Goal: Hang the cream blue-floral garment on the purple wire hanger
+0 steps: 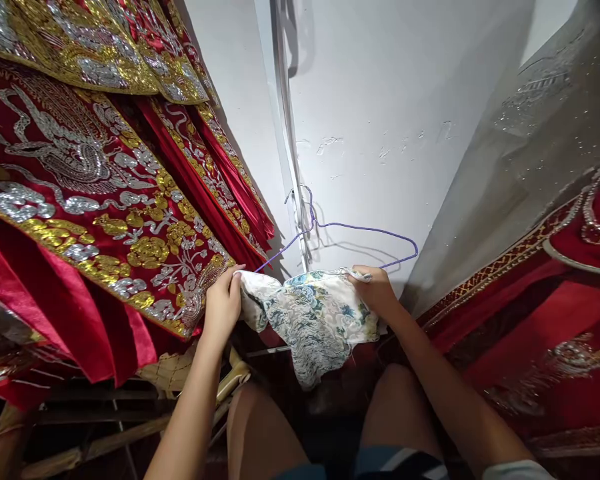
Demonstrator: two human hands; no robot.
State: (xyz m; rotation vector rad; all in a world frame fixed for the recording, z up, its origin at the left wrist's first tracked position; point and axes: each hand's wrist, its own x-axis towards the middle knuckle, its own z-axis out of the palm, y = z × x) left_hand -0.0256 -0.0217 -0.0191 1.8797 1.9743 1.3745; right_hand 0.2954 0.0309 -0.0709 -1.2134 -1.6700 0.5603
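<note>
A small white garment [313,317] with a blue and green pattern hangs on a purple wire hanger [360,230]. My left hand [223,301] is closed on the garment's left shoulder, where the hanger's end enters the cloth. At the garment's right shoulder, my right hand [375,288] pinches the cloth. The hanger's hook sits against a white wall corner just above the garment. The cloth droops down between my two hands, over my knees.
Red robes [100,200] with heavy gold and silver embroidery hang close on the left. A grey sequined cloth [530,133] and a red embroidered robe [555,320] fill the right. A white wall [380,100] lies ahead. Wooden and metal bars [105,440] show at lower left.
</note>
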